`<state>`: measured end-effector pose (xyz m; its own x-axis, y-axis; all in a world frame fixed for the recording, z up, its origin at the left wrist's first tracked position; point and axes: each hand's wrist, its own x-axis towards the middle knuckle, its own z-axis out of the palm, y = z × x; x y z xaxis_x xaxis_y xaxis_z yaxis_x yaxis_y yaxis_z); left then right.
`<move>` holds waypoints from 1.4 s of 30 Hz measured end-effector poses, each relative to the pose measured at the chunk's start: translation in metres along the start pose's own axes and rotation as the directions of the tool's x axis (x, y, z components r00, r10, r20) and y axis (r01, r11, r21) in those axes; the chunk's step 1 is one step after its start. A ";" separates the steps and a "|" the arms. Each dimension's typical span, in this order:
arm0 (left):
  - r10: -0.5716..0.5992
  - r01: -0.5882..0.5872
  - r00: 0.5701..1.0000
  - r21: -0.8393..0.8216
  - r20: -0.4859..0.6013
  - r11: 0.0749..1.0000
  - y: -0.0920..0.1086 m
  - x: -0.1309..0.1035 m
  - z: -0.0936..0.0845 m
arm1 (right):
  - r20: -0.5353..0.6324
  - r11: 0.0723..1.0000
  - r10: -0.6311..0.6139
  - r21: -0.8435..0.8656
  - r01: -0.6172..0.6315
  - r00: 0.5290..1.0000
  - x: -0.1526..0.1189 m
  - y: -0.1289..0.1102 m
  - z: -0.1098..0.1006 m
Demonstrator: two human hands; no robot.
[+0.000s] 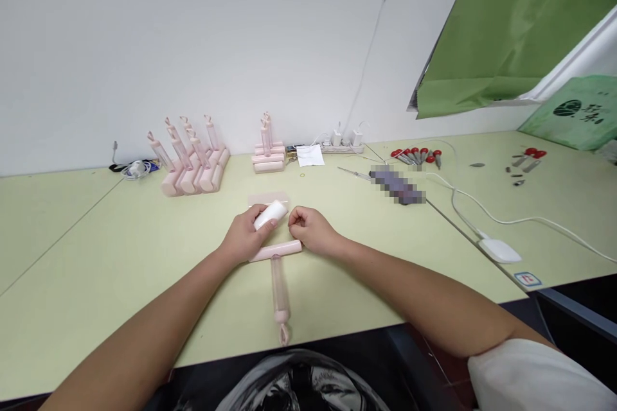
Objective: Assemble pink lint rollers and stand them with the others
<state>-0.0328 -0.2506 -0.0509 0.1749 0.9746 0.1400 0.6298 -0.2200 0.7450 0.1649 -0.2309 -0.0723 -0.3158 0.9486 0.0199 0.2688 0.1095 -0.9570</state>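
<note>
My left hand (245,234) is wrapped round a white sticky roll (270,214), held tilted above the table. Just right of the roll, my right hand (311,229) has its fingers closed in a pinch; anything between them is too small or hidden to make out. Below both hands lies a pink lint roller frame (277,250), its clear handle (280,289) pointing towards me and ending in a pink loop. A pale pink see-through cover (268,197) rests on the table behind the roll, partly hidden by it and my left hand.
Several pink lint rollers (195,173) stand at the back left, with more (268,157) near the wall. A power strip (344,148), white paper (311,155), a blurred-out item (398,186), red-ended tools (417,156) and a white charger (500,250) with its cable lie rightwards.
</note>
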 end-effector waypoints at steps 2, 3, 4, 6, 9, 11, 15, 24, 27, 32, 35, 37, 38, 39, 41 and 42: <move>-0.011 0.011 1.000 -0.001 -0.025 1.000 0.001 0.001 0.000 | 0.040 0.999 0.006 -0.053 -0.004 0.999 0.000 0.000 -0.003; -0.012 0.012 1.000 -0.006 -0.022 1.000 0.001 0.001 -0.001 | 0.061 0.996 0.009 -0.087 -0.004 0.998 -0.001 0.000 -0.006; -0.011 0.011 1.000 -0.020 -0.006 1.000 0.001 0.001 -0.001 | 0.082 0.992 0.010 -0.123 0.001 0.997 -0.001 -0.001 -0.008; -0.013 0.017 0.998 -0.074 0.055 0.997 -0.001 0.001 -0.003 | 0.102 0.982 -0.013 -0.184 0.032 0.995 -0.002 -0.002 -0.011; 0.007 0.016 0.991 -0.168 0.135 0.986 -0.006 0.000 -0.006 | 0.062 0.981 -0.049 -0.185 0.060 0.997 -0.002 -0.004 -0.014; 0.053 -0.026 0.989 -0.192 0.137 0.981 -0.008 0.000 -0.009 | 0.003 0.989 -0.047 -0.139 0.047 0.999 -0.002 -0.005 -0.014; 0.098 -0.068 0.987 -0.225 0.128 0.972 -0.008 0.000 -0.012 | -0.068 0.992 -0.100 -0.080 0.094 0.993 -0.001 -0.006 -0.017; 0.058 -0.018 0.992 -0.326 0.116 0.945 -0.015 0.006 -0.017 | 0.059 0.973 -0.199 0.131 0.190 0.978 0.006 0.001 -0.020; 0.060 -0.011 0.990 -0.350 0.130 0.937 -0.018 0.007 -0.018 | 0.106 0.968 -0.191 0.184 0.169 0.976 0.007 0.001 -0.024; 0.051 0.001 0.986 -0.318 0.156 0.948 -0.018 0.006 -0.021 | 0.168 0.968 -0.178 0.209 0.142 0.969 0.008 -0.001 -0.031; 0.044 0.012 0.983 -0.303 0.178 0.953 -0.017 0.007 -0.021 | 0.199 0.977 -0.189 0.132 0.165 0.962 0.006 -0.002 -0.034; 0.044 0.018 0.980 -0.308 0.193 0.951 -0.016 0.007 -0.021 | 0.217 0.981 -0.191 0.066 0.181 0.957 0.005 -0.003 -0.034; 0.045 0.019 0.979 -0.312 0.197 0.950 -0.016 0.007 -0.020 | 0.221 0.981 -0.195 0.045 0.189 0.956 0.005 -0.003 -0.034; 0.047 0.019 0.978 -0.316 0.201 0.949 -0.017 0.006 -0.020 | 0.221 0.979 -0.202 0.033 0.200 0.954 0.004 -0.004 -0.034; 0.049 0.021 0.977 -0.325 0.205 0.945 -0.017 0.006 -0.020 | 0.222 0.974 -0.223 0.024 0.223 0.949 0.004 -0.005 -0.033; 0.048 0.023 0.977 -0.330 0.206 0.944 -0.017 0.006 -0.020 | 0.224 0.972 -0.233 0.016 0.236 0.946 0.003 -0.006 -0.033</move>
<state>-0.0577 -0.2402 -0.0495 0.3576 0.9331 0.0381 0.3487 -0.1713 0.9215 0.1924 -0.2188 -0.0570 -0.5651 0.8058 0.1773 0.1720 0.3253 -0.9298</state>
